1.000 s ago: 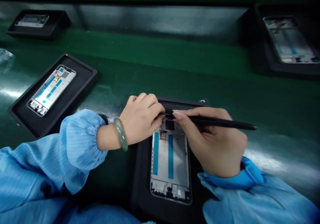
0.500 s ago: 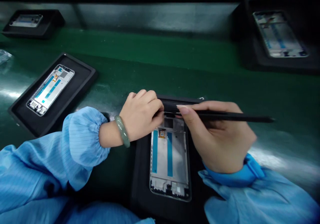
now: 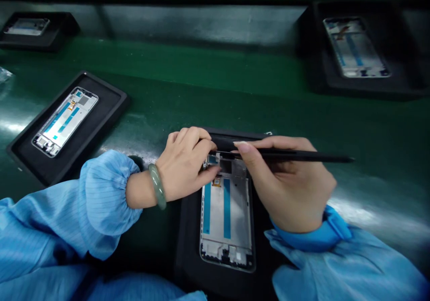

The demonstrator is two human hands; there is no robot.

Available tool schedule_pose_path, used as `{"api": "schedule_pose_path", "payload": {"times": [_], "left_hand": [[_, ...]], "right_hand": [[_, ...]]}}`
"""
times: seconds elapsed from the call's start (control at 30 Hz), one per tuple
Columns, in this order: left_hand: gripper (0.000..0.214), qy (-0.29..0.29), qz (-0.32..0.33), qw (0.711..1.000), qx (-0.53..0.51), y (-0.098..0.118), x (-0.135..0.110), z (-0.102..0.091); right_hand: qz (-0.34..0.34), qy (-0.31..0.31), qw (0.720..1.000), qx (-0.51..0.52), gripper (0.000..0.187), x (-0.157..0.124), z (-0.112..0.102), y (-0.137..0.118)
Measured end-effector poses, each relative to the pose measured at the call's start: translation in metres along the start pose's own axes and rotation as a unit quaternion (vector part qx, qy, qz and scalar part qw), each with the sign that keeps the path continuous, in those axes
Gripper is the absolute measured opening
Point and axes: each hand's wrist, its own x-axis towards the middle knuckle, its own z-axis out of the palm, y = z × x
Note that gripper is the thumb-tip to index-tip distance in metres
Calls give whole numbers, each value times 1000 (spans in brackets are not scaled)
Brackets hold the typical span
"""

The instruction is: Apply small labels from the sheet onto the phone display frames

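Head view: phone frame [image 3: 217, 211] lies in black tray [image 3: 189, 240] on the table [image 3: 235, 99]. Right hand [image 3: 289, 189] — fingers closed on black stylus [image 3: 319, 158], tip at frame's top edge. Left hand [image 3: 183, 166] — fingers curled there; I cannot confirm any grip.

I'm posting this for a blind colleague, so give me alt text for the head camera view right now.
A right hand holds a thin black stylus at the top end of a phone frame lying in a black tray on a green belt, while the left hand touches the same end. A second tray sits farther left.
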Motion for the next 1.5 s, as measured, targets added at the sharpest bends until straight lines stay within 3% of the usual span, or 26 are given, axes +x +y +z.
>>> {"api": "schedule_pose_path", "payload": {"times": [0.67,1.5], "left_hand": [[20,-3,-4,1000,2,1,1,2],[17,-8,-10,1000,9,2,1,2]], "right_hand": [[16,-28,999,39,16,4,5,1],[-48,-54,997,8,10,2,4,-6]]}}
